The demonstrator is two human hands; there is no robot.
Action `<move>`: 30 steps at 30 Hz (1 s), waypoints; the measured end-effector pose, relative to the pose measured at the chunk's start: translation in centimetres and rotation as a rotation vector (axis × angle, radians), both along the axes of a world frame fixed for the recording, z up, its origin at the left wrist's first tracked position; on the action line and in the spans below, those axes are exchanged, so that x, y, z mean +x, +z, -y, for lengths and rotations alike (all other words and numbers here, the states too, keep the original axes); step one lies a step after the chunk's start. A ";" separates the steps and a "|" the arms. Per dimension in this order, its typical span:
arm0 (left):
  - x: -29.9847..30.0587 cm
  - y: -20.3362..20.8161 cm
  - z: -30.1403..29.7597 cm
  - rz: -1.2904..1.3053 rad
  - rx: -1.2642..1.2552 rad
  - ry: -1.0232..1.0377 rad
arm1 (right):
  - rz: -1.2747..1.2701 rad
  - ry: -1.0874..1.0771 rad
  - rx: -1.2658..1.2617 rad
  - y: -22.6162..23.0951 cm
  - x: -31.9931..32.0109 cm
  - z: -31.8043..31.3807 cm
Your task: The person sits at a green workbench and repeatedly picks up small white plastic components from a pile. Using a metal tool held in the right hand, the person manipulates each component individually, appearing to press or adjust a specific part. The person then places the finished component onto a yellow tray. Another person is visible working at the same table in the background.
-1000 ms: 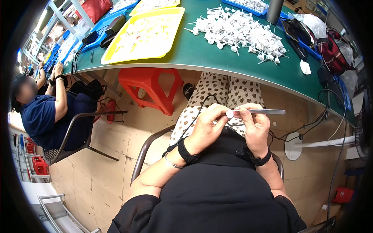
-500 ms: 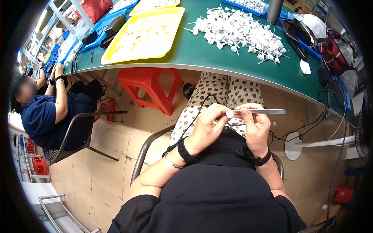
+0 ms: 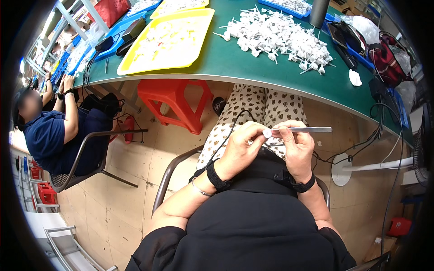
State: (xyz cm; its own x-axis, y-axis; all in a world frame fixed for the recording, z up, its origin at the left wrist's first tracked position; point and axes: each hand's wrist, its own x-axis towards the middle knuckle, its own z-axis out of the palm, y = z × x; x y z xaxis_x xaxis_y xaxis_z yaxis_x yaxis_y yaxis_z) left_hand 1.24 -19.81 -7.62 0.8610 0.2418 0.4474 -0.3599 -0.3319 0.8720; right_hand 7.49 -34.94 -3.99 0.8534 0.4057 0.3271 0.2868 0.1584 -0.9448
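Observation:
Above my lap, my left hand pinches a small round white part between thumb and fingers. My right hand is closed around a pair of metal tweezers, whose broad end sticks out to the right. The tips of the tweezers are at the white part, mostly hidden by my fingers. On the green table ahead lies a heap of white plastic parts with thin stems. To its left a yellow tray holds many small white pieces.
A red stool stands under the table. At the left a co-worker sits on a chair. Cables hang from the table's right end, near a fan stand. A dark cylinder and a plaid bag are at the back right.
Almost nothing differs. The tweezers' free end has shifted very slightly; both hands keep their place and their grip.

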 end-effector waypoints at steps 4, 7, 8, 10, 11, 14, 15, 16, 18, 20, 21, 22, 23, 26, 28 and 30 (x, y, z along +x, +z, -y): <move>0.0 -0.2 0.0 0.008 0.006 -0.001 | 0.044 -0.010 -0.029 0.0 0.0 0.0; -0.1 0.0 0.1 0.018 0.004 0.003 | 0.083 -0.033 -0.034 -0.2 0.0 -0.2; -0.1 0.0 0.1 0.022 0.002 0.004 | 0.095 -0.041 -0.031 -0.3 0.0 -0.2; -0.1 -0.1 0.1 0.027 0.003 -0.003 | 0.198 -0.043 -0.105 -0.3 0.2 0.0; -0.1 -0.1 0.1 0.030 0.003 -0.005 | 0.250 -0.043 -0.142 -0.2 0.3 0.1; 0.1 -0.1 0.0 0.102 0.057 -0.006 | 0.350 -0.011 -0.223 0.5 0.5 0.3; 0.0 -0.1 0.1 0.097 0.050 0.000 | 0.383 -0.012 -0.242 0.6 0.5 0.4; -0.1 0.1 0.2 0.093 0.044 0.006 | 0.417 -0.013 -0.259 0.7 0.4 0.5; -0.1 0.2 0.3 0.072 0.005 0.007 | 0.419 -0.001 -0.251 0.6 0.5 0.5; -0.1 0.3 0.2 0.038 -0.060 -0.005 | 0.356 0.025 -0.199 0.3 0.6 0.5; -0.1 0.1 0.1 0.039 -0.049 -0.013 | 0.220 0.030 -0.115 0.3 0.4 0.4; 0.0 -0.2 0.0 0.041 -0.038 -0.019 | 0.085 0.036 -0.031 0.3 0.1 0.2; 0.1 -0.4 -0.1 0.042 -0.028 -0.025 | -0.050 0.043 0.052 0.3 0.0 0.1; 0.1 -0.4 -0.1 0.044 -0.035 -0.026 | -0.021 0.044 0.047 0.3 0.0 0.1; 0.1 -0.4 -0.1 0.046 -0.027 -0.028 | 0.035 0.052 0.012 0.4 0.1 0.3; 0.1 -0.3 -0.1 0.052 -0.022 -0.028 | 0.073 0.051 0.005 0.4 0.1 0.3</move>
